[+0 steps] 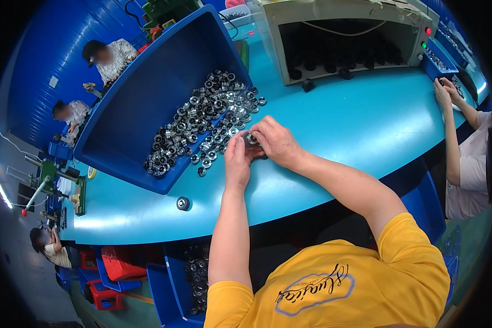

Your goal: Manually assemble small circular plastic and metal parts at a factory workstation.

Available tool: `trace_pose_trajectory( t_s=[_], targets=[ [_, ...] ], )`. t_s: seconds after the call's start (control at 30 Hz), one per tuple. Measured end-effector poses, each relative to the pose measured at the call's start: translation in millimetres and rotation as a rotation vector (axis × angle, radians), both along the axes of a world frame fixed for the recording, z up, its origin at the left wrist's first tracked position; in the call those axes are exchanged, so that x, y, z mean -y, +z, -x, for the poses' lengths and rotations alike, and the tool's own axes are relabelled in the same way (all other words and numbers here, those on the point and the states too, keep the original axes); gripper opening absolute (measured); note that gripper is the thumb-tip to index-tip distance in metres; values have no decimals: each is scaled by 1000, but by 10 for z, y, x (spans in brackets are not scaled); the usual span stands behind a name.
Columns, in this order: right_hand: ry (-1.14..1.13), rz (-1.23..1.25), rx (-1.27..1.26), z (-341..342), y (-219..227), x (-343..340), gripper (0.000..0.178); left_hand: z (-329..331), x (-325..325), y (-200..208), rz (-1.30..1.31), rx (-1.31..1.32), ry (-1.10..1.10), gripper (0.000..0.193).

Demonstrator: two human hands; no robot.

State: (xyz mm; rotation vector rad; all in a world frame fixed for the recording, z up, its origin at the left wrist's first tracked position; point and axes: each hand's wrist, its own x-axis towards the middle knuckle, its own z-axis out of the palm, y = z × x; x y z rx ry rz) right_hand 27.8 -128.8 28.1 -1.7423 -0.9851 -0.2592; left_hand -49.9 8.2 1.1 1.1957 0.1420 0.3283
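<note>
We see a small round metal part (251,139), silvery with a dark centre, pinched between our two hands just above the turquoise desk (344,126). Our right hand (276,142) curls over it from the far side, fingers bent and closed around it, while our left hand (236,158) meets it from the near side, its fingertips (236,143) pressed to the part's edge. The two hands touch each other around the part, so little of it shows.

Just to the left of the hands and beyond them lies a heap of similar metal rings (210,123), spilling out of the open end of a large blue bin (142,93) onto the desk; the closest loose rings sit right beside our left fingertips. Nearer to us and left of the left forearm, a single black-and-silver wheel-like part (183,203) lies alone on the desk, well apart from the heap.

Far beyond the right hand stands a beige machine housing (344,38) with a dark opening, and a few dark round pieces (308,85) lie at its front. To the right of our right arm, another person's hands (448,90) rest at the desk's edge.
</note>
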Motion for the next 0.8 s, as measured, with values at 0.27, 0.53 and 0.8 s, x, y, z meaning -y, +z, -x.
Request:
trace_pose_trajectory(
  t_s=[0.27, 0.53, 0.8],
  targets=[
    [105, -95, -214, -30, -74, 11, 14, 26, 53, 24, -95, 2, -47, 37],
    [419, -182, -960, -105, -106, 80, 25, 47, 88, 19, -193, 26, 25, 29],
    [412, -175, -931, -54, -116, 80, 24, 67, 118, -37, -342, -29, 163, 21]
  ],
)
